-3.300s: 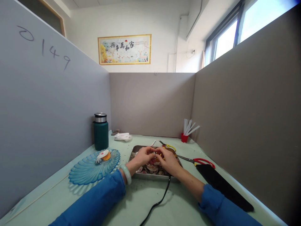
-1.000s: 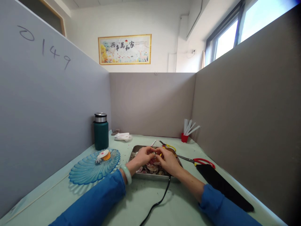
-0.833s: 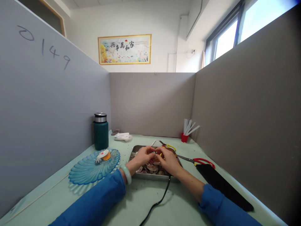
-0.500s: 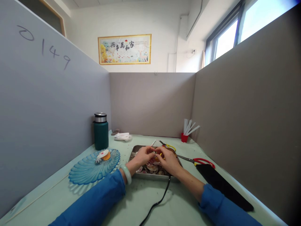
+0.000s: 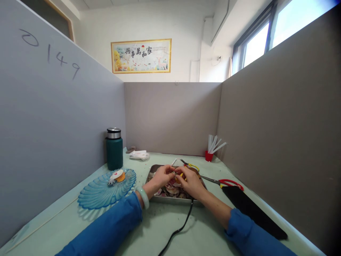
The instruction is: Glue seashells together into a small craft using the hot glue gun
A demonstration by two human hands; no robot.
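Note:
Over a metal tray (image 5: 160, 199) of seashells (image 5: 173, 190), my left hand (image 5: 163, 176) and my right hand (image 5: 189, 179) meet fingertip to fingertip. Both are closed in a pinch around something small between them, too small and too covered to name. A yellow thing (image 5: 183, 175) shows partly behind my right fingers; its kind is hidden. From the tray's front edge a black cord (image 5: 178, 230) runs toward me.
A blue scalloped plate (image 5: 98, 193) with small shell pieces stands left, by a green bottle (image 5: 114, 153). Right lie red-handled scissors (image 5: 231, 183) and a long black object (image 5: 253, 209). Behind are yellow-handled pliers (image 5: 193, 165) and a red cup (image 5: 209, 156) of white sticks. Partitions enclose the table.
My fingertips have shifted very slightly over the tray, still pinched together. Everything else looks the same.

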